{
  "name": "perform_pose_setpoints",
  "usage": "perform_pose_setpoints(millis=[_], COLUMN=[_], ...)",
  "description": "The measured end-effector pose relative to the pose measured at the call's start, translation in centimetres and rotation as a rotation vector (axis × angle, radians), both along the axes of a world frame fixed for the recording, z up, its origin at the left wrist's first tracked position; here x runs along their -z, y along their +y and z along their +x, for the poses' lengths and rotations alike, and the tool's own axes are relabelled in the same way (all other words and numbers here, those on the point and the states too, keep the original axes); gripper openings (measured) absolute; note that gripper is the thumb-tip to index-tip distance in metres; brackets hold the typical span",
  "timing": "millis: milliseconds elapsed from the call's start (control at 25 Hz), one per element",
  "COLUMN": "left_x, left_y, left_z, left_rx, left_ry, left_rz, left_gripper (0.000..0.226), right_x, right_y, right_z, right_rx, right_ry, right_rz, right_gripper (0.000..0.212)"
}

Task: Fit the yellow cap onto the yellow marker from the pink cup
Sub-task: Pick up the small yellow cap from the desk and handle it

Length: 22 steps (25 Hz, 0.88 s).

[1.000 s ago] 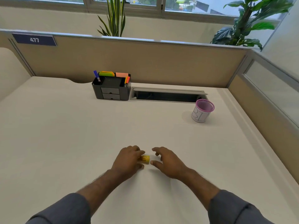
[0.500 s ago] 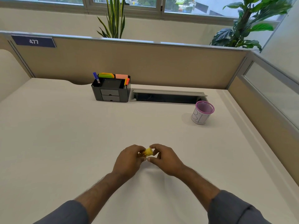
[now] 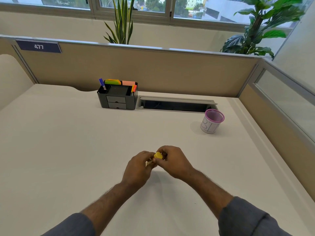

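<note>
My two hands meet just above the white desk near its front middle. My left hand (image 3: 139, 166) is closed around the yellow marker (image 3: 148, 163), of which only a pale sliver shows between the fingers. My right hand (image 3: 173, 161) pinches the yellow cap (image 3: 158, 155), whose round end faces up and sits against the marker's end. I cannot tell whether the cap is fully seated. The pink mesh cup (image 3: 213, 121) with a white paper label stands far right, apart from both hands, and looks empty.
A black desk organiser (image 3: 117, 99) with pens and sticky notes stands at the back centre. Beside it is an open cable slot (image 3: 175, 105) in the desk. Beige partition walls close the back and right sides.
Both hands have lifted off the desk and closed together. The yellow cap, lying sideways between them before, now points its round end upward in the right fingers against the marker.
</note>
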<state>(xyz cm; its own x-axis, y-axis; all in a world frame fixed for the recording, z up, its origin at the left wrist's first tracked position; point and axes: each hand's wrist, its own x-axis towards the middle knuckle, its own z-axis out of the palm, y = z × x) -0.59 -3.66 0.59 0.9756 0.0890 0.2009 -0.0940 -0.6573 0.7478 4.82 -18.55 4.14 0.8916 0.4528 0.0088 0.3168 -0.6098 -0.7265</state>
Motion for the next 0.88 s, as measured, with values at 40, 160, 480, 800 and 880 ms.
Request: perform_pose_setpoints(millis=[40, 160, 480, 800, 880], left_x=[0.0, 0.0, -0.1, -0.2, -0.1], left_y=[-0.1, -0.3, -0.8, -0.6, -0.6], left_z=[-0.1, -0.2, 0.1, 0.0, 0.1], left_rx=[0.005, 0.027, -0.03, 0.035, 0.014], left_ry=[-0.007, -0.009, -0.018, 0.008, 0.005], left_rz=[-0.012, -0.026, -0.06, -0.032, -0.051], left_gripper=[0.018, 0.022, 0.017, 0.02, 0.018], right_x=[-0.2, -0.8, -1.1, -1.4, -1.2], right_y=[0.0, -0.2, 0.6, 0.1, 0.2], right_z=[0.0, 0.4, -0.1, 0.8, 0.7], right_rx=[-0.013, -0.05, 0.045, -0.028, 0.021], right_ry=[0.018, 0.08, -0.04, 0.021, 0.015], right_rz=[-0.01, -0.041, -0.089, -0.165, -0.133], right_gripper=[0.012, 0.013, 0.011, 0.015, 0.014])
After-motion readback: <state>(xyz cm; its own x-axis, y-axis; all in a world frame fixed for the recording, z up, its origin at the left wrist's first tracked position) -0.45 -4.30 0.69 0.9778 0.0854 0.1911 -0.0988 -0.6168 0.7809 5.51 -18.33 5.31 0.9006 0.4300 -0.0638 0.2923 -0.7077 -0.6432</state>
